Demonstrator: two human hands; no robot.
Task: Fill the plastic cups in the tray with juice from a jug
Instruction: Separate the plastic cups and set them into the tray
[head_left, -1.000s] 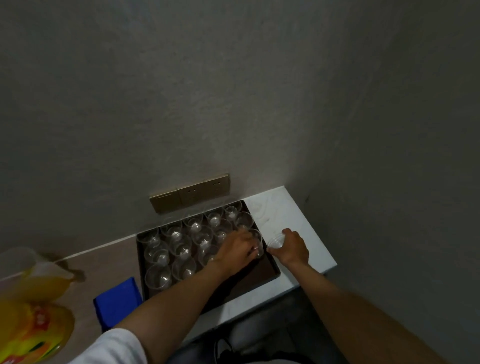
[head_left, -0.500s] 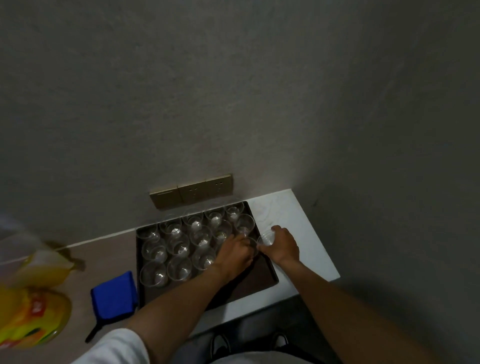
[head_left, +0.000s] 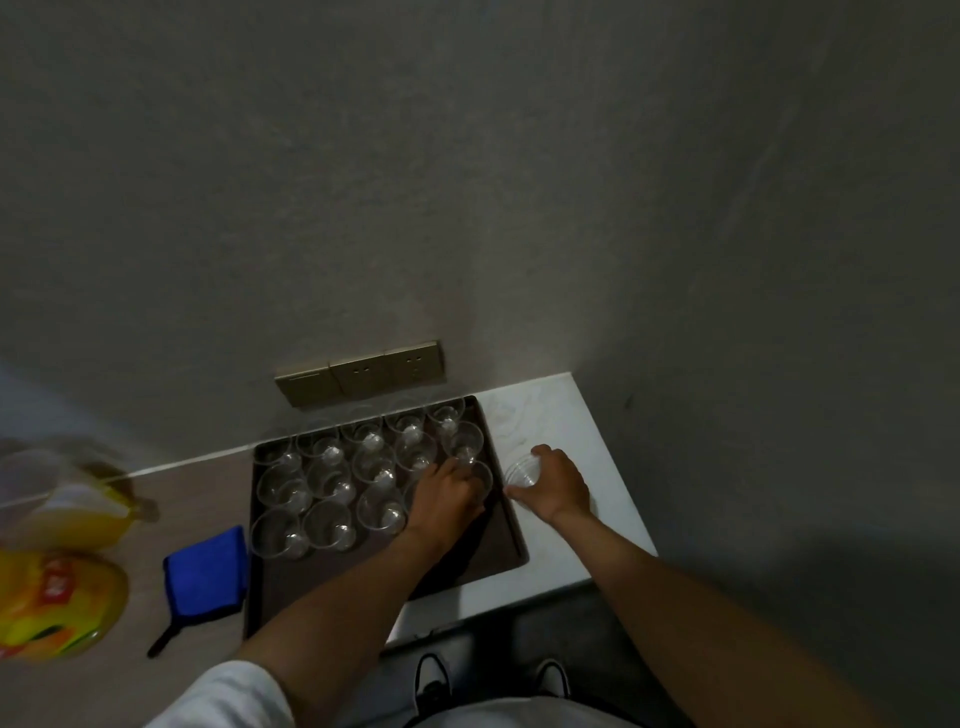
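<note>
Over the dark tray (head_left: 511, 525), the left hand (head_left: 448, 494) sets a clear cup (head_left: 480, 475) down while the right hand (head_left: 553, 483) grips the spare stack (head_left: 522, 470); seat each cup upright and apart before fetching the jug (head_left: 62, 514) far left.

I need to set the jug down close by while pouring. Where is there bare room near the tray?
Bare white counter lies right of the tray, beyond the right hand. The tray's near strip, under the left forearm, is bare too. The cups crowd its far part; the blue cloth hugs its left edge.
</note>
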